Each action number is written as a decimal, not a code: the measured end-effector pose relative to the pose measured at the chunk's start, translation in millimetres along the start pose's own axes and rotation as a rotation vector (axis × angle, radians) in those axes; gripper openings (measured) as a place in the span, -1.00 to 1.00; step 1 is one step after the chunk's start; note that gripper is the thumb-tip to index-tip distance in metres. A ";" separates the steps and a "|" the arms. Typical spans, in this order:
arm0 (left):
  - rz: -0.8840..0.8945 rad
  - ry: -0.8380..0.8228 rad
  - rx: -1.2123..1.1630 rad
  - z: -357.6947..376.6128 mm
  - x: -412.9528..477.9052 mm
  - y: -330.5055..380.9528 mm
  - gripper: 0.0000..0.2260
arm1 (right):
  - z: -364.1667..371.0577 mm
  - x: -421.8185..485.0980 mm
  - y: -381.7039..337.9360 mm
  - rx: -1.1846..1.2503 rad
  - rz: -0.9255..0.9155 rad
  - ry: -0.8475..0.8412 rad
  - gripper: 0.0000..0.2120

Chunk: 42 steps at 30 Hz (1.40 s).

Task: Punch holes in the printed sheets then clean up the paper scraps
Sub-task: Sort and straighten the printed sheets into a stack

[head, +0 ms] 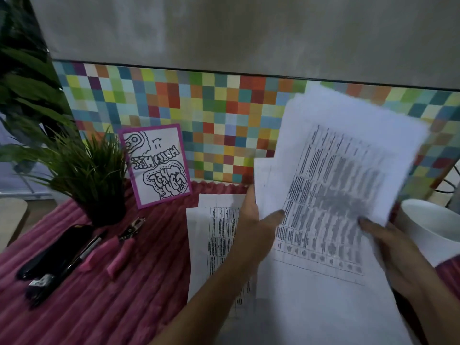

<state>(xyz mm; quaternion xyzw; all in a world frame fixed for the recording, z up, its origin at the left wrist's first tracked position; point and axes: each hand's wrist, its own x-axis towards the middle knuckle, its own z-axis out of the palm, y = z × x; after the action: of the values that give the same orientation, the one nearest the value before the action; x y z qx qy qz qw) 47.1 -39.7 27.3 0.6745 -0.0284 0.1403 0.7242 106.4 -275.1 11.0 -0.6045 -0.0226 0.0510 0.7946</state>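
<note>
Pinching flimsy printed sheets [336, 190] at opposite edges: left hand [256, 221], right hand [390, 247] (ribbed pink cloth [124, 307] beneath).

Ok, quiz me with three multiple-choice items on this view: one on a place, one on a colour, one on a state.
1. The hole punch lies:
A) on a shelf
B) on the pink cloth, left of the flat sheets
C) on the floor

2. Its handles are:
A) blue
B) pink
C) yellow

3. The lifted stack is:
A) gripped by both hands
B) gripped by one hand
C) lying untouched

Key:
1B, it rests on the cloth with the flat sheets to its right.
2B, both handles show pink.
3A, the left hand and the right hand each hold an edge, thumbs on top.
</note>
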 end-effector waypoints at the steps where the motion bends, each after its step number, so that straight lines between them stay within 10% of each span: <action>1: -0.041 -0.020 -0.061 -1.4 0.6 4.8 -0.59 | 1.0 -2.4 -1.9 -0.019 -0.036 -0.018 -0.70; 7: 0.021 0.151 0.437 -46.7 18.6 1.4 -0.80 | -7.7 -5.6 -4.5 -0.023 -0.177 0.173 -0.65; 12: -0.496 0.261 1.216 -97.7 20.7 -22.3 -0.31 | -18.8 -10.8 -11.0 0.166 -0.123 0.219 -0.42; 22: -0.252 0.221 0.809 -97.6 41.8 -33.3 -0.95 | -1.7 -3.8 4.1 0.110 0.132 0.044 -0.59; 28: -0.096 0.157 0.151 -75.2 39.0 -32.5 -0.86 | 19.6 -1.2 27.9 -0.008 0.026 0.143 -0.68; 36: -0.324 0.053 0.047 -36.1 36.6 -30.3 -0.65 | 34.0 0.0 35.0 -0.138 0.000 0.031 -0.56; 42: 0.006 0.144 0.008 -37.3 24.0 -25.2 -0.62 | 24.1 -5.4 10.8 0.060 0.125 -0.028 -0.50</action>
<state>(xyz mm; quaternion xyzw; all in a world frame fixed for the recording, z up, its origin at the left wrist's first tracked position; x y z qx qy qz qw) 70.8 -0.3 5.1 0.6655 0.0224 0.1906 0.7213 98.1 -249.7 7.2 -0.5799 0.0057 0.1098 0.8073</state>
